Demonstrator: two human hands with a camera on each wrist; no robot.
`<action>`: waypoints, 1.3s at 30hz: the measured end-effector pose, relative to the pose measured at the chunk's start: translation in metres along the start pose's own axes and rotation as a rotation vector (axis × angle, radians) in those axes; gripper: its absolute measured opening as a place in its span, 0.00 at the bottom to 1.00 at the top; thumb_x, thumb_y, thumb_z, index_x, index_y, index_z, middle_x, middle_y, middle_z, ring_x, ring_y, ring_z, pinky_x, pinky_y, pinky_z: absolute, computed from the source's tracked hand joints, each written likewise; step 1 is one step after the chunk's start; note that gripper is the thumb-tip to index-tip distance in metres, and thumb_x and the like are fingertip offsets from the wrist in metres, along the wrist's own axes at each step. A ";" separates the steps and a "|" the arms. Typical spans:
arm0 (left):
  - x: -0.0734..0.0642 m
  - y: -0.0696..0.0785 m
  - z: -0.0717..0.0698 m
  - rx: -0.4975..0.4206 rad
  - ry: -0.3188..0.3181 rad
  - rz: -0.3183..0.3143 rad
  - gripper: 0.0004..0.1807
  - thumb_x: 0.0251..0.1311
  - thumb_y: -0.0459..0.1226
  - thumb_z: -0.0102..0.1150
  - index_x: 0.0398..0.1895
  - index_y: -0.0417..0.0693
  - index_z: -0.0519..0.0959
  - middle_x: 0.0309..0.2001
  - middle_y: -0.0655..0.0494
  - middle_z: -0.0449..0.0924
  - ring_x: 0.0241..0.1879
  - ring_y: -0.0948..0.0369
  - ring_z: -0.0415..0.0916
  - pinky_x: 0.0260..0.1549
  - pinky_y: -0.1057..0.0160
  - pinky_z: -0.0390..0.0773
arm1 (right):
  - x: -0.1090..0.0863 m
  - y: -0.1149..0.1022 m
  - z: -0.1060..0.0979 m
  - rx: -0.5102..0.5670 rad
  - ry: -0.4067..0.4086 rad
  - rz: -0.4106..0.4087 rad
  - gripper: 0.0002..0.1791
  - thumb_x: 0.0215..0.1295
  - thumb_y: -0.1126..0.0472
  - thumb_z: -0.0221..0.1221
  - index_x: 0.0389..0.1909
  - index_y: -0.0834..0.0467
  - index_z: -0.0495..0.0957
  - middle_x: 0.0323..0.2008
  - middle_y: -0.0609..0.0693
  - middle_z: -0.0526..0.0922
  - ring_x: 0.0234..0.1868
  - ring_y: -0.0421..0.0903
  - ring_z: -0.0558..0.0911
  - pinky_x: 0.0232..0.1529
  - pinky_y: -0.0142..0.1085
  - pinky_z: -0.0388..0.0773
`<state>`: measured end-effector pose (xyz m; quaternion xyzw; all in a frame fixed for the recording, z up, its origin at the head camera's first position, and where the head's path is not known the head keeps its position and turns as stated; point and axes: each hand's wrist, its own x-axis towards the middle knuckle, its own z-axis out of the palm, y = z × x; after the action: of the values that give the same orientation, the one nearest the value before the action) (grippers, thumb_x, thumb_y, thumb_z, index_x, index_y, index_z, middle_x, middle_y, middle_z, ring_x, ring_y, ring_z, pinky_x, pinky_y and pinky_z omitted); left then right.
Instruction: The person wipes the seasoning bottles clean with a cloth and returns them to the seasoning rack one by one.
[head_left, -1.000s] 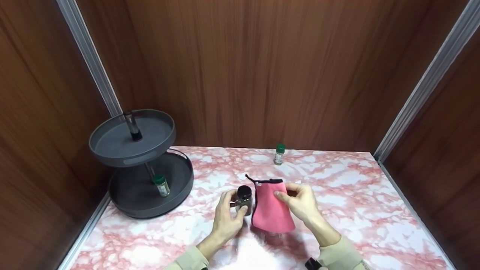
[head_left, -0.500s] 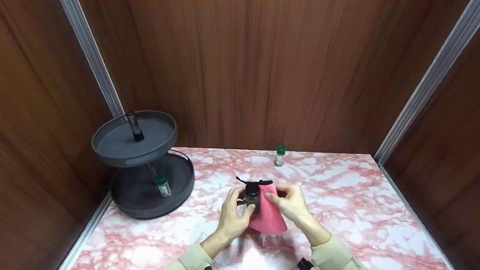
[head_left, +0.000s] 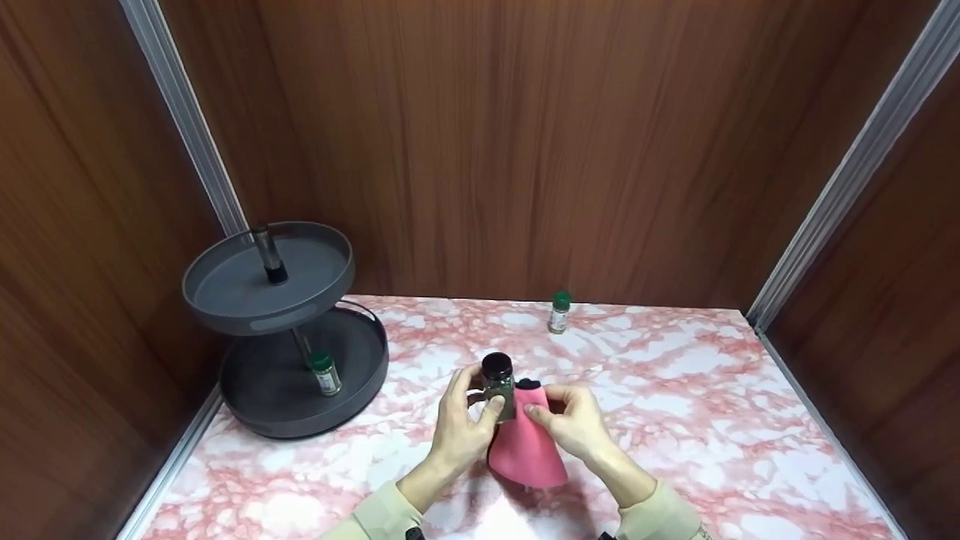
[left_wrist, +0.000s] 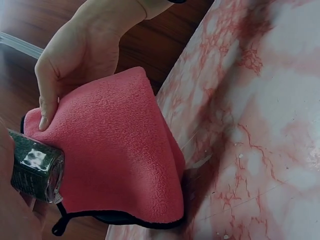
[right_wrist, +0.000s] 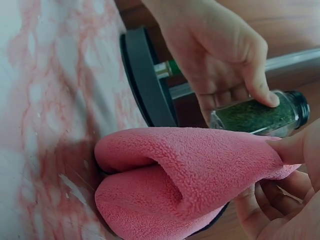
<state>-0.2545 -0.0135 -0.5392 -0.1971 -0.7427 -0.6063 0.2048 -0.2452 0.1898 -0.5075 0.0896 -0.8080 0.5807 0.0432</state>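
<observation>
My left hand (head_left: 461,427) grips a glass spice jar (head_left: 499,390) with a black cap and dried green herbs inside. The right wrist view shows the herbs in the jar (right_wrist: 257,117) plainly, thumb across its side. My right hand (head_left: 577,424) pinches the upper part of a pink cloth (head_left: 527,450) with black edging and a black loop. The cloth (left_wrist: 110,150) hangs folded, its lower part spreading just above or on the table; I cannot tell which. Jar and cloth meet or nearly meet between the hands.
On the left stands a two-tier dark grey round tray stand (head_left: 262,324). A green-capped spice jar (head_left: 326,375) sits on its lower tier. Another green-capped jar (head_left: 559,313) stands at the back of the marbled table (head_left: 675,390). Brown wood-look panels enclose the back and sides.
The cloth has moved left toward the jar, and its lower edge has come nearer to me. The jar has shifted slightly right and up. Both hands keep their hold.
</observation>
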 end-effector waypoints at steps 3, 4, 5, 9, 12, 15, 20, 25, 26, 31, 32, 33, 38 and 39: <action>0.000 -0.001 0.000 0.010 0.003 -0.007 0.25 0.70 0.32 0.71 0.69 0.40 0.79 0.56 0.47 0.84 0.58 0.50 0.84 0.59 0.54 0.91 | 0.000 0.000 0.001 0.008 0.004 0.012 0.10 0.67 0.70 0.73 0.47 0.69 0.92 0.41 0.64 0.95 0.36 0.37 0.89 0.40 0.27 0.86; 0.000 -0.002 0.001 0.014 0.001 -0.007 0.25 0.70 0.31 0.71 0.69 0.40 0.79 0.56 0.47 0.84 0.58 0.50 0.84 0.59 0.54 0.92 | 0.000 -0.001 0.001 0.017 0.004 0.016 0.10 0.67 0.70 0.73 0.47 0.69 0.92 0.42 0.65 0.95 0.36 0.37 0.89 0.40 0.27 0.87; 0.000 -0.002 0.001 0.018 -0.001 -0.005 0.25 0.70 0.31 0.70 0.69 0.40 0.79 0.56 0.46 0.84 0.58 0.50 0.84 0.59 0.54 0.91 | 0.000 -0.002 0.001 0.028 0.006 0.018 0.10 0.67 0.70 0.73 0.47 0.70 0.92 0.42 0.65 0.95 0.36 0.37 0.89 0.41 0.27 0.87; -0.001 -0.005 0.003 0.046 -0.009 0.014 0.26 0.70 0.31 0.70 0.69 0.38 0.79 0.57 0.45 0.84 0.57 0.50 0.85 0.58 0.54 0.92 | 0.004 -0.011 -0.003 0.092 0.014 0.024 0.13 0.68 0.70 0.72 0.50 0.73 0.90 0.43 0.65 0.95 0.36 0.37 0.89 0.42 0.28 0.88; -0.002 -0.006 0.005 0.085 -0.016 0.048 0.27 0.70 0.34 0.71 0.71 0.37 0.78 0.58 0.45 0.84 0.55 0.51 0.85 0.58 0.54 0.91 | 0.006 -0.019 -0.009 0.144 0.027 0.016 0.15 0.68 0.70 0.71 0.52 0.75 0.88 0.41 0.63 0.95 0.36 0.37 0.88 0.42 0.28 0.88; -0.004 -0.007 0.007 0.109 -0.033 0.068 0.29 0.69 0.34 0.72 0.72 0.37 0.78 0.59 0.45 0.84 0.55 0.52 0.86 0.59 0.55 0.90 | 0.008 -0.025 -0.014 0.179 0.041 -0.001 0.15 0.69 0.71 0.71 0.53 0.77 0.88 0.39 0.59 0.95 0.36 0.37 0.88 0.41 0.28 0.87; -0.006 -0.006 0.010 0.096 -0.054 0.050 0.30 0.67 0.31 0.72 0.72 0.39 0.78 0.61 0.46 0.84 0.56 0.53 0.85 0.60 0.56 0.89 | 0.010 -0.027 -0.020 0.179 0.047 -0.012 0.14 0.69 0.72 0.70 0.51 0.77 0.88 0.37 0.55 0.95 0.36 0.36 0.88 0.41 0.28 0.87; -0.004 -0.003 0.013 0.073 -0.055 0.046 0.28 0.69 0.32 0.72 0.71 0.38 0.78 0.61 0.45 0.84 0.58 0.52 0.85 0.60 0.55 0.90 | 0.010 -0.023 -0.022 0.164 0.028 -0.007 0.14 0.69 0.72 0.70 0.51 0.77 0.88 0.39 0.61 0.94 0.36 0.36 0.87 0.41 0.28 0.87; -0.004 -0.002 0.013 0.064 -0.056 0.043 0.28 0.70 0.32 0.71 0.71 0.38 0.77 0.61 0.45 0.84 0.58 0.51 0.85 0.60 0.55 0.90 | 0.009 -0.022 -0.023 0.158 0.025 0.000 0.14 0.69 0.71 0.70 0.51 0.77 0.88 0.40 0.62 0.94 0.36 0.36 0.87 0.41 0.28 0.87; -0.001 0.003 0.012 0.029 -0.054 0.019 0.27 0.71 0.32 0.70 0.71 0.39 0.77 0.61 0.45 0.83 0.60 0.49 0.85 0.61 0.54 0.91 | 0.007 -0.015 -0.020 0.132 0.016 0.034 0.15 0.68 0.71 0.71 0.52 0.75 0.89 0.40 0.63 0.94 0.36 0.37 0.87 0.41 0.28 0.87; 0.000 0.004 0.012 0.023 -0.053 0.014 0.27 0.71 0.31 0.70 0.71 0.40 0.77 0.61 0.45 0.83 0.60 0.50 0.85 0.61 0.54 0.91 | 0.007 -0.014 -0.019 0.128 0.014 0.040 0.15 0.67 0.70 0.71 0.52 0.75 0.89 0.40 0.62 0.94 0.36 0.37 0.87 0.41 0.28 0.87; 0.001 0.005 0.011 0.020 -0.052 0.014 0.27 0.71 0.31 0.70 0.71 0.41 0.77 0.61 0.45 0.83 0.61 0.50 0.84 0.62 0.54 0.91 | 0.006 -0.012 -0.019 0.127 0.012 0.046 0.15 0.67 0.70 0.71 0.51 0.75 0.89 0.40 0.62 0.95 0.36 0.37 0.87 0.41 0.28 0.86; 0.005 0.008 0.011 0.006 -0.042 0.026 0.27 0.72 0.32 0.70 0.72 0.40 0.77 0.59 0.45 0.83 0.60 0.50 0.84 0.62 0.54 0.91 | 0.003 -0.002 -0.014 0.117 0.015 0.081 0.14 0.66 0.69 0.72 0.50 0.74 0.90 0.39 0.58 0.95 0.37 0.37 0.86 0.41 0.27 0.85; 0.006 0.009 0.011 0.006 -0.041 0.028 0.27 0.72 0.32 0.69 0.72 0.40 0.77 0.59 0.45 0.83 0.60 0.50 0.83 0.61 0.54 0.91 | 0.002 0.000 -0.013 0.113 0.015 0.086 0.14 0.66 0.69 0.72 0.50 0.74 0.90 0.39 0.58 0.95 0.37 0.38 0.86 0.40 0.27 0.85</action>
<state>-0.2553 -0.0009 -0.5311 -0.2193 -0.7458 -0.5968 0.1988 -0.2479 0.2020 -0.5026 0.0527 -0.7766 0.6275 0.0191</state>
